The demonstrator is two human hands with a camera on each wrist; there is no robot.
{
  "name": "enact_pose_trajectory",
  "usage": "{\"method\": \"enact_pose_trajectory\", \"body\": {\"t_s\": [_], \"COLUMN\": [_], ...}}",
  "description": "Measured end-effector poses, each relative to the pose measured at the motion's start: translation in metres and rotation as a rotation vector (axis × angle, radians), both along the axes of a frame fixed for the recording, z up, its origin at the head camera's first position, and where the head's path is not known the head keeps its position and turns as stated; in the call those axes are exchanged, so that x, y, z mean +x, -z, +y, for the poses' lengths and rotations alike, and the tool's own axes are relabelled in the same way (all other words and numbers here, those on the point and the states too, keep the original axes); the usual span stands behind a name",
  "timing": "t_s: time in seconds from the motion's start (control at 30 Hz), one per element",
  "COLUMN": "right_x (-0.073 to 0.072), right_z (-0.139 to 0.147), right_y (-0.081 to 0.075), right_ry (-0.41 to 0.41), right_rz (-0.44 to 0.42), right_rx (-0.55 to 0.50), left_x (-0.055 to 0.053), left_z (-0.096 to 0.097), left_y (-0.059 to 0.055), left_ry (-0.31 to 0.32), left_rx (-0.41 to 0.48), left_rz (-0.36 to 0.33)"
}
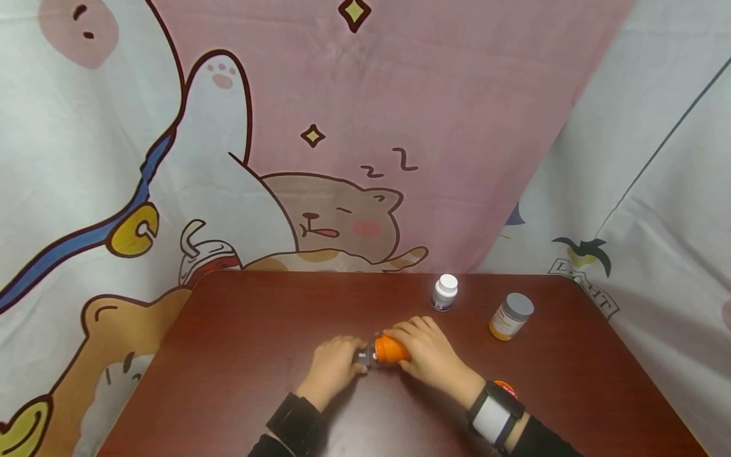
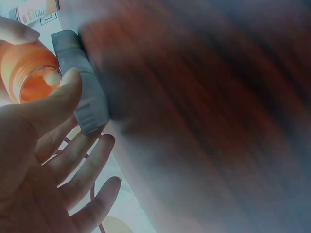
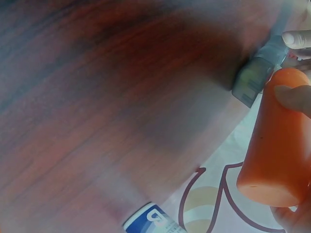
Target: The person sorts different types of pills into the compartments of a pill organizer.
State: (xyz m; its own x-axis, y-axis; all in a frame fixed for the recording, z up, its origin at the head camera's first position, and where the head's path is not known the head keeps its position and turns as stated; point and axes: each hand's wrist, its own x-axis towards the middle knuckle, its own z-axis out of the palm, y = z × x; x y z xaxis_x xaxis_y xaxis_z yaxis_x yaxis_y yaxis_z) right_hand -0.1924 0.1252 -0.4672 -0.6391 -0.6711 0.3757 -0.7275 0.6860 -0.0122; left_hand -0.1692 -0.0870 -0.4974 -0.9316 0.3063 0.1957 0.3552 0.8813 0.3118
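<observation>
Near the middle of the table my left hand [image 1: 334, 366] pinches a small grey plastic case [image 2: 90, 97] between thumb and finger. The other left fingers are spread in the left wrist view. My right hand [image 1: 429, 350] grips an orange bottle [image 1: 391, 349], tipped sideways so that its uncapped mouth faces the case. A whitish pill [image 2: 52, 78] sits at the bottle's mouth. In the right wrist view, the bottle's base points toward the bottom and my thumb lies along its side. Whether the case holds anything is hidden.
A white bottle [image 1: 445, 292] stands beyond my right hand, and a jar with a grey lid [image 1: 511, 316] is to its right. A round orange-red lid [image 1: 506, 388] lies partly hidden behind my right wrist. A printed cloth [image 1: 457, 127] hangs behind the brown table [image 1: 257, 317].
</observation>
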Motion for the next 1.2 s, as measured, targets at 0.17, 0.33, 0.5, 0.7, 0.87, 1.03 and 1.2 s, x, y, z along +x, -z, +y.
{"method": "enact_pose_trajectory", "body": {"t_s": [0.17, 0.33, 0.5, 0.7, 0.87, 1.03, 1.2], "right_x": [-0.0012, -0.0023, -0.0021, -0.0031, -0.0034, -0.0034, -0.003], "right_z": [-0.0011, -0.0012, -0.0012, -0.0032, -0.0061, -0.0071, -0.0072], "right_y": [-0.0033, -0.004, -0.0042, -0.0063, -0.0085, -0.0101, -0.0099], "right_ry": [-0.028, -0.027, -0.026, -0.034, -0.057, -0.061, -0.067], "right_rz": [0.01, 0.011, 0.011, 0.035, 0.05, 0.05, 0.06], "right_rx": [0.026, 0.036, 0.035, 0.071, 0.09, 0.11, 0.113], "left_x": [-0.0004, -0.0002, -0.0002, 0.0005, 0.0019, 0.0025, 0.0025], "left_z": [-0.0001, 0.0006, 0.0001, -0.0008, -0.0007, -0.0007, -0.001], "left_y": [0.0007, 0.0002, -0.001, -0.0018, -0.0025, -0.002, -0.0016], "left_ry": [0.002, 0.0, 0.0, -0.002, 0.001, -0.002, 0.0], "left_rx": [0.002, 0.0, 0.002, 0.006, 0.013, 0.015, 0.019], "left_rz": [-0.01, -0.016, -0.018, -0.022, -0.031, -0.025, -0.018]}}
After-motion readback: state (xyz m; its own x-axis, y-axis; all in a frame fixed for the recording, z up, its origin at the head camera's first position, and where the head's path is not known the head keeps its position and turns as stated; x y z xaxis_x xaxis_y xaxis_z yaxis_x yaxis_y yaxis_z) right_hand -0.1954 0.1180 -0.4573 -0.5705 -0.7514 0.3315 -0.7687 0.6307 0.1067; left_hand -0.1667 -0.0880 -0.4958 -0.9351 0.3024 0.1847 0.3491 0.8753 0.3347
